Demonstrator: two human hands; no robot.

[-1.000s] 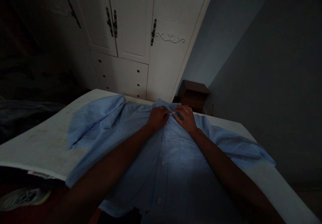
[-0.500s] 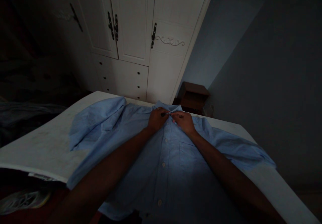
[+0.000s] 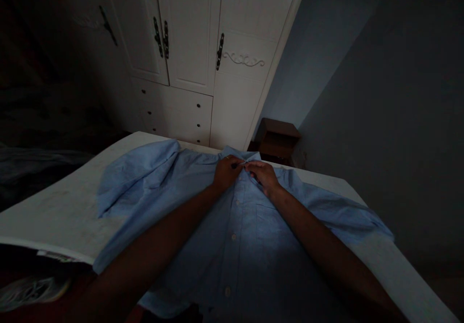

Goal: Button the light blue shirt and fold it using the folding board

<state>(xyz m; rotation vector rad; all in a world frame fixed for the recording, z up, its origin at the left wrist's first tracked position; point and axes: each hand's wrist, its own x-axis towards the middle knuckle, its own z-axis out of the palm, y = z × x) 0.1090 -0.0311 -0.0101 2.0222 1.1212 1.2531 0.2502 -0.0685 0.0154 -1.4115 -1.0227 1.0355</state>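
Note:
A light blue long-sleeved shirt point(image 3: 195, 207) lies front up, its sleeves spread left and right and its collar point(image 3: 232, 152) at the far edge. Several buttons run down the placket point(image 3: 232, 245), fastened over most of its length. Just below the collar, my left hand point(image 3: 227, 170) is closed, thumb and fingers pinching the left edge of the shirt front. Close beside it, my right hand point(image 3: 263, 174) pinches the fabric on the other side of the collar opening. The fingertips of both hands nearly meet, and the top button between them is hidden.
The shirt rests on a white board point(image 3: 54, 197). Beyond it stands a white wardrobe point(image 3: 188, 33) with drawers, and a small brown cabinet point(image 3: 279, 134) by the wall. A shoe point(image 3: 32, 291) is at the lower left; dark cloth point(image 3: 32, 168) lies at the left.
The fingers of my right hand have shifted slightly at the collar opening. My left hand keeps its pinch. The whole view has drifted a little; the shirt lies as before.

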